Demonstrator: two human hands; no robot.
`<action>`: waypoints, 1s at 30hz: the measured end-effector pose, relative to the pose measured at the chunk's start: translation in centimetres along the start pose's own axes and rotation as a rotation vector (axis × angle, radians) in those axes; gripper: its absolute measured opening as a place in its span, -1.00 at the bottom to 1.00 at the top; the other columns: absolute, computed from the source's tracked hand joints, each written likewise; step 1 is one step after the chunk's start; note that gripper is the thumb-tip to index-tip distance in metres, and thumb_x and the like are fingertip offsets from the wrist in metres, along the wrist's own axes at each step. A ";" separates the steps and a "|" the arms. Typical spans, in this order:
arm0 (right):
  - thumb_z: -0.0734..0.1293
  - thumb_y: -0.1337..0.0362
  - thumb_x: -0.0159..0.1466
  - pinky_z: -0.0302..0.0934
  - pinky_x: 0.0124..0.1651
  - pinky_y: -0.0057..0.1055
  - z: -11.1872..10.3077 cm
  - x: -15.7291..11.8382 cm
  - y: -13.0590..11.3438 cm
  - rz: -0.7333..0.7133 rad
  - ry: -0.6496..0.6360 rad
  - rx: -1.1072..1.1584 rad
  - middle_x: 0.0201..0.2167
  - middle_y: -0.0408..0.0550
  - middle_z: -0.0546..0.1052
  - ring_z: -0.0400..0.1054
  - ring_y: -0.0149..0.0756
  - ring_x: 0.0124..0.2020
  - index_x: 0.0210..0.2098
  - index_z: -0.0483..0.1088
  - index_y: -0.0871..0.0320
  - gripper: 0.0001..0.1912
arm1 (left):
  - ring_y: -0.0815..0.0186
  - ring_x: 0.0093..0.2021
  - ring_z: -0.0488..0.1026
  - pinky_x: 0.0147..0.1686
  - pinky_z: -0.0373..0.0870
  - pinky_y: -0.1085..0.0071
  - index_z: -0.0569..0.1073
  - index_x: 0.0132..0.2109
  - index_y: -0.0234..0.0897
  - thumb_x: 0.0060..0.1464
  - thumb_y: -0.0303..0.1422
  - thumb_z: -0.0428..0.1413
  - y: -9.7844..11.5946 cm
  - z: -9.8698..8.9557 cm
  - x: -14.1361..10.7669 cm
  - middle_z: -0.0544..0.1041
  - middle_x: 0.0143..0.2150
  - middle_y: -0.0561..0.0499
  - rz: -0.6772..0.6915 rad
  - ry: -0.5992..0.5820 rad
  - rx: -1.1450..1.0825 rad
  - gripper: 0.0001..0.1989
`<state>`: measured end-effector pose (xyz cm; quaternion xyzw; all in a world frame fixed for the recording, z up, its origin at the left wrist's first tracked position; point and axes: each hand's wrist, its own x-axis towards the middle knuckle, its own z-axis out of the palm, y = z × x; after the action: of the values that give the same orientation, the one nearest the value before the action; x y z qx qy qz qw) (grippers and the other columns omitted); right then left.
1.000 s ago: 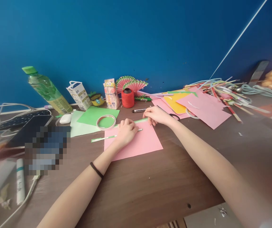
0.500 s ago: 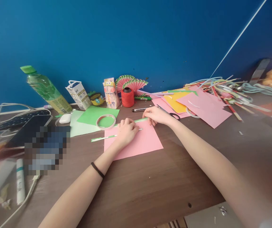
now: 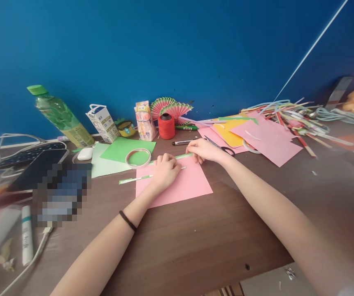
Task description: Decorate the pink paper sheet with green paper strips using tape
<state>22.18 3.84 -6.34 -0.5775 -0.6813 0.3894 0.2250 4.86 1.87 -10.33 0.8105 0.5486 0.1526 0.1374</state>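
A pink sheet of paper (image 3: 189,185) lies flat on the table, with a thin green paper strip (image 3: 183,156) along its far edge. My left hand (image 3: 167,168) presses on the sheet with bent fingers, holding it down. At the right end of the green strip, the fingers of my right hand (image 3: 203,150) are closed in a pinch; their tips are partly hidden. A second strip, green and white (image 3: 136,179), runs out to the left from under my left hand. Touching the sheet's far left corner is a tape roll (image 3: 138,166).
Scissors (image 3: 227,150) and a black marker (image 3: 182,142) lie just beyond my right hand. Behind stand a red thread spool (image 3: 166,127), a milk carton (image 3: 104,125) and a green bottle (image 3: 62,117). Pink sheets (image 3: 275,148) lie at right; a phone (image 3: 38,168) is at left.
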 end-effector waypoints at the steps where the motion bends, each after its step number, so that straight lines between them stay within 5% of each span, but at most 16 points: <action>1: 0.14 0.41 0.18 0.03 -0.71 -0.59 0.0 0.0 0.1 0.001 -0.002 0.001 -0.79 -0.19 0.36 0.17 -0.50 -0.80 -0.45 0.32 0.23 -0.85 | 0.12 -0.09 0.20 -0.13 0.12 0.19 0.43 -0.38 -0.25 0.10 -0.28 -0.11 0.0 0.0 0.0 0.36 -0.07 -0.05 0.000 -0.001 -0.001 -0.73; 15: 0.21 0.40 0.15 0.08 -0.60 -0.56 0.2 -0.2 -0.1 -0.025 -0.010 -0.090 -0.72 -0.22 0.33 0.17 -0.52 -0.72 -0.47 0.29 0.20 -0.92 | 0.13 -0.09 0.20 -0.14 0.12 0.21 0.42 -0.40 -0.25 0.10 -0.30 -0.09 -0.1 0.2 0.1 0.37 -0.08 -0.03 -0.001 0.015 0.020 -0.75; 21: 0.32 0.26 0.04 0.00 -0.50 -0.51 0.6 0.3 0.6 -0.127 0.030 -0.349 -0.55 -0.17 0.41 0.24 -0.43 -0.52 -0.53 0.34 0.19 -0.89 | 0.12 -0.09 0.20 -0.15 0.12 0.21 0.43 -0.38 -0.26 0.10 -0.31 -0.09 0.1 0.1 0.0 0.36 -0.07 -0.05 -0.009 0.001 0.024 -0.76; 30: 0.34 0.07 0.00 -0.04 -0.47 -0.48 0.8 1.0 1.9 -0.217 -0.050 -0.386 -0.51 -0.15 0.39 0.20 -0.39 -0.48 -0.52 0.38 0.16 -0.74 | 0.12 -0.08 0.20 -0.15 0.12 0.21 0.43 -0.37 -0.26 0.11 -0.28 -0.09 0.0 0.4 0.0 0.36 -0.06 -0.05 -0.005 0.015 0.039 -0.75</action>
<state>22.51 4.67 -8.42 -0.5234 -0.8067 0.2394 0.1341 5.02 1.85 -10.66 0.8105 0.5544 0.1477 0.1181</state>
